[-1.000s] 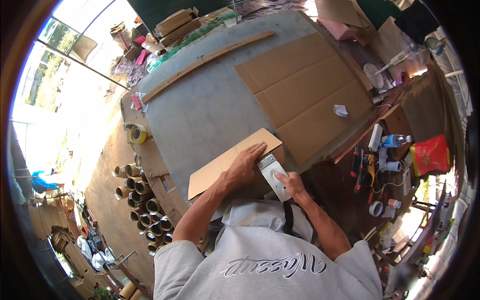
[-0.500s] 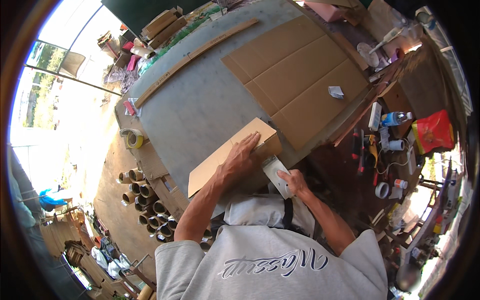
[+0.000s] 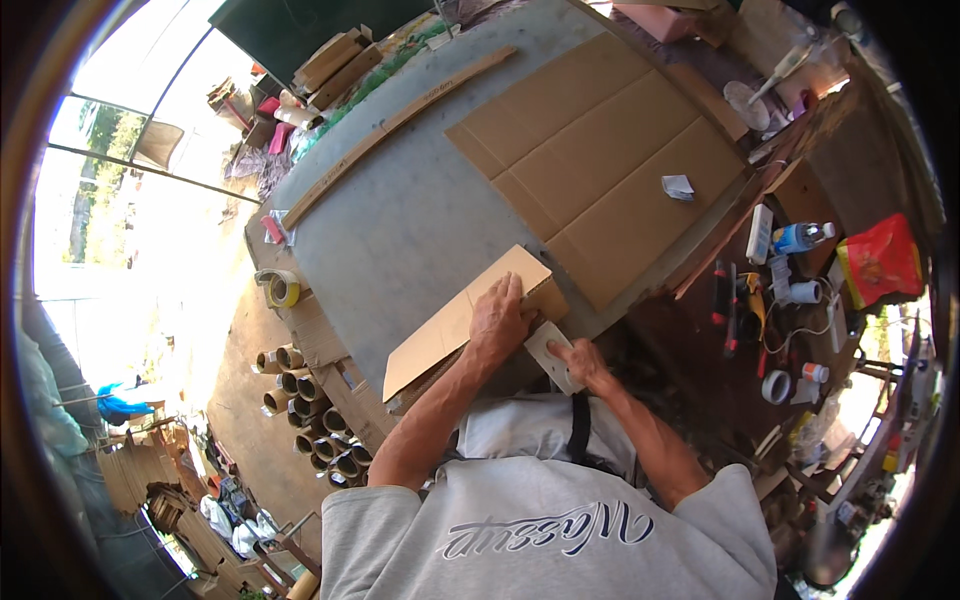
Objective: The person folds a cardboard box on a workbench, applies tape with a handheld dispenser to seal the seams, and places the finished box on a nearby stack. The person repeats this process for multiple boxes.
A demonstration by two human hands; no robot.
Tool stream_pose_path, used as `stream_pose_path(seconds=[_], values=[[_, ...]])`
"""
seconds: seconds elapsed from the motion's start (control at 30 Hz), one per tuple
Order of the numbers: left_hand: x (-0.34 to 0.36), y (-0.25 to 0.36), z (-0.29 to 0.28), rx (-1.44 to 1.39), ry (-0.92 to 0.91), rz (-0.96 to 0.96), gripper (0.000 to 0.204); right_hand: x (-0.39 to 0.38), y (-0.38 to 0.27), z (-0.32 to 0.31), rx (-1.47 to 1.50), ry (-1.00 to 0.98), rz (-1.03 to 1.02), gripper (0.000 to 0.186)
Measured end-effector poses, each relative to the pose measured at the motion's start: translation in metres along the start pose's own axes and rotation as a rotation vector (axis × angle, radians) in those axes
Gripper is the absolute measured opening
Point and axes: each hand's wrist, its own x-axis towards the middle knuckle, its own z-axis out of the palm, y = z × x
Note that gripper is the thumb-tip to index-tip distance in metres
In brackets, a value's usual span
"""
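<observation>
A folded brown cardboard piece (image 3: 440,325), long and box-like, lies slanted across the near edge of the grey tabletop (image 3: 380,220). My left hand (image 3: 500,318) rests on its upper face near the right end, fingers lying flat and thumb by the near edge. Closed around a pale, flat, rectangular tool (image 3: 550,352) is my right hand (image 3: 580,362), its thumb on the tool's face. The tool's upper end meets or nearly meets the cardboard's near right side; contact is hard to make out. What kind of tool it is does not show clearly.
A large creased cardboard sheet (image 3: 600,160) covers the table's right side, with a folded white paper (image 3: 677,187) on it. A long wooden strip (image 3: 400,125) lies along the far left. Cardboard tubes (image 3: 310,410) stand at lower left. Tools and a bottle (image 3: 803,237) lie at right.
My left hand has slid slightly nearer to me along the cardboard, and more of the cardboard's near side shows. The right hand's tool has moved a little closer to it. The view has shifted slightly.
</observation>
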Motion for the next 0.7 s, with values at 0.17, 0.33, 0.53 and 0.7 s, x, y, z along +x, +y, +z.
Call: stream_pose_path(seconds=[0.17, 0.33, 0.53, 0.7], values=[[-0.004, -0.001, 0.004, 0.049, 0.077, 0.027, 0.070, -0.010, -0.016, -0.001, -0.093, 0.014, 0.063, 0.079], [-0.005, -0.007, 0.009, 0.071, 0.075, 0.042, 0.073, -0.017, -0.039, -0.003, -0.170, 0.053, 0.106, 0.075], [-0.008, -0.010, 0.014, 0.117, 0.152, 0.046, 0.061, -0.023, -0.050, 0.018, -0.465, 0.204, 0.095, 0.069], [-0.012, 0.001, 0.010, 0.169, 0.114, 0.019, 0.034, -0.058, 0.009, 0.053, -0.414, 0.345, 0.167, 0.059]])
